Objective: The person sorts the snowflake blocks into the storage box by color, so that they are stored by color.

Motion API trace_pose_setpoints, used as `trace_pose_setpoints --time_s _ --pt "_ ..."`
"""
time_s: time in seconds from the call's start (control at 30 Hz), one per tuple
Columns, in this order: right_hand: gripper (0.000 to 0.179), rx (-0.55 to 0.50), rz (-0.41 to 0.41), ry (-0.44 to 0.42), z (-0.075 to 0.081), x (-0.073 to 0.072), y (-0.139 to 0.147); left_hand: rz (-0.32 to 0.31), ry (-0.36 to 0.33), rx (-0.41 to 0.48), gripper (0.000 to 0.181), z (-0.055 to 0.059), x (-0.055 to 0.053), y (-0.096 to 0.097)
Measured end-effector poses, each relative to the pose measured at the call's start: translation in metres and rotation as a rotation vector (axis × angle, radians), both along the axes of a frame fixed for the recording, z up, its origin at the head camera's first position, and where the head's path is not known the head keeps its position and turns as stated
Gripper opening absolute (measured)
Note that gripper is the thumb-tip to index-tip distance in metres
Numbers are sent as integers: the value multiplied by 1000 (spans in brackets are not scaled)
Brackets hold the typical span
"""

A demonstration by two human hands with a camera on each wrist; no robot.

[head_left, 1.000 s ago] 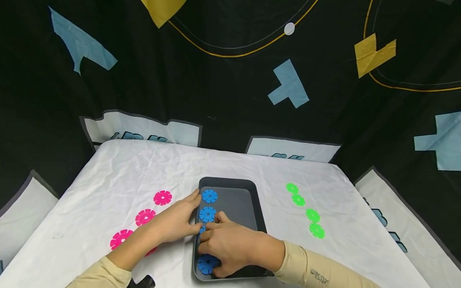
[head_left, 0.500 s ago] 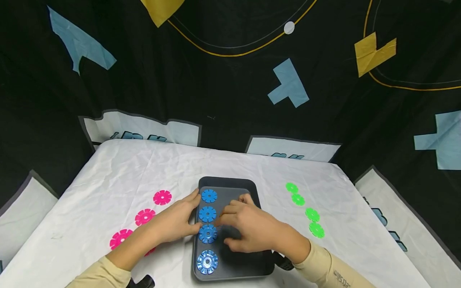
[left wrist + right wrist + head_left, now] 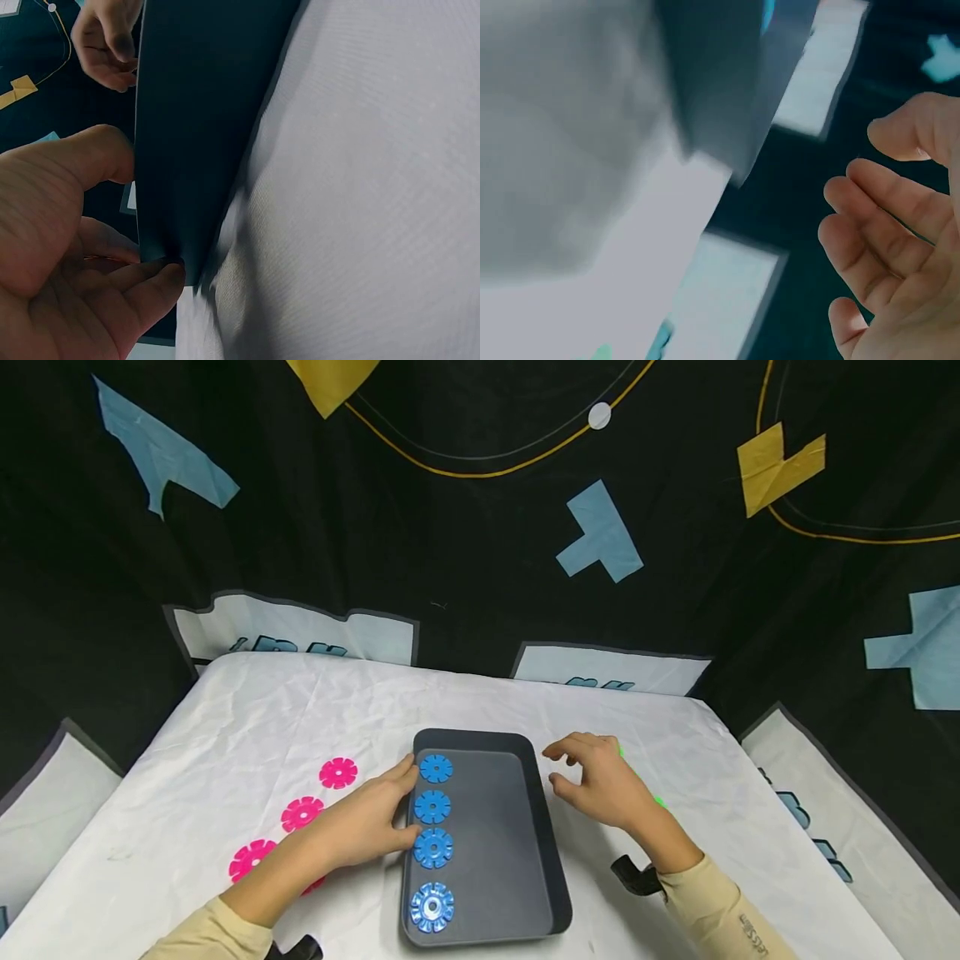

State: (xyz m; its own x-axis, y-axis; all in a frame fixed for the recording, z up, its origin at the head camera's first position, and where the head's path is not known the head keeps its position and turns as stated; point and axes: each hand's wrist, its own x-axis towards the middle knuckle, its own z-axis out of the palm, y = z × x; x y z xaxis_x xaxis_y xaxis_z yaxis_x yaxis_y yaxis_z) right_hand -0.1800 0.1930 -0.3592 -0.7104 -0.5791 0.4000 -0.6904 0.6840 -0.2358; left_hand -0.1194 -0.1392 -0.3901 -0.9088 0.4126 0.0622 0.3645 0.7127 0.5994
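R hand point(image 3: 603, 781) now outside gry tray point(image 3: 502, 860)

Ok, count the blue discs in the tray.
4, in a column along the left side of the tray: farthest disc, second disc, third disc, and nearest disc after a wider gap. None looks hidden.

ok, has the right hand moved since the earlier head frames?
Yes, rightward: against the dark gray baking pan, the right hand has gone from over its interior to beyond its right rim.
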Motion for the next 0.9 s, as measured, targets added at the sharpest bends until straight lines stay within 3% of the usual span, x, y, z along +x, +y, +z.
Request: trace_pose_setpoints --time_s 0.3,0.6,0.9 --pt "28 -1 -298 -97 -15 -31 46 -4 6 8 81 -1 1 0" --pt "35 72 -452 -197 -32 -58 73 0 9 -4 80 -1 1 -1" --pt "49 131 -557 -333 -41 -80 83 -4 8 8 82 -1 1 -1"
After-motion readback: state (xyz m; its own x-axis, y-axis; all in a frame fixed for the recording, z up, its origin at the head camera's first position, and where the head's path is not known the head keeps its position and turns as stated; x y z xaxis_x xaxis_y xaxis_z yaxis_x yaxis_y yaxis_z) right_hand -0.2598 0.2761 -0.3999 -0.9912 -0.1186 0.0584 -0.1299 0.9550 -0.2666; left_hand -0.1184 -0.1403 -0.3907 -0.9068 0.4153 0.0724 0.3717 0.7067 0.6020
